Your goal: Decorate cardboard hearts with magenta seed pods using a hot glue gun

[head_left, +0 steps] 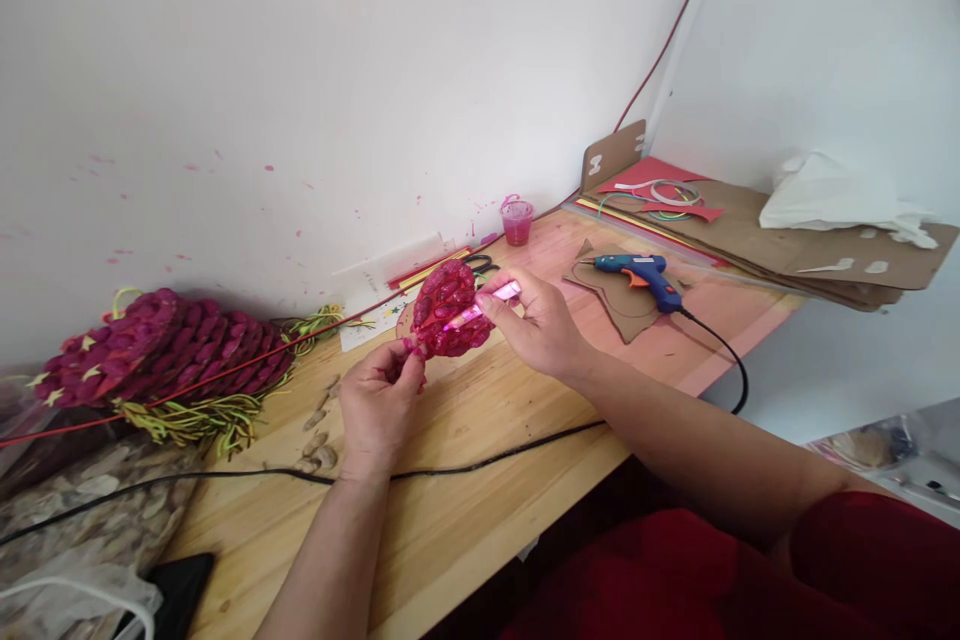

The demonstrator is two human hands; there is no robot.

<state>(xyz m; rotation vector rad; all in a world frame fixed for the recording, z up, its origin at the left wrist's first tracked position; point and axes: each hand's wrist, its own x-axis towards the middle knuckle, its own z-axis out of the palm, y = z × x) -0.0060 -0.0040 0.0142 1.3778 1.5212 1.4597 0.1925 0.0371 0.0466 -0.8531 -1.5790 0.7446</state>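
My left hand (379,395) pinches the lower left edge of a magenta peanut-shell craft piece (442,295), lifted a little above the table. Wet-looking paint shines on its bumpy surface. Between the thumb and fingers of my right hand (536,320) is a pink-stained paintbrush (499,295), its tip against the piece. A clear plastic cup (517,220) with pink liquid stands by the wall behind. Some of the piece's lower edge is hidden by my left fingers.
Finished-looking magenta pieces (187,340) with green yarn lie stacked at left, near loose peanuts (321,450) and a bag of peanuts (97,510). A blue glue gun (637,270) rests on cut cardboard (630,320) at right. Its black cord (480,465) crosses the table.
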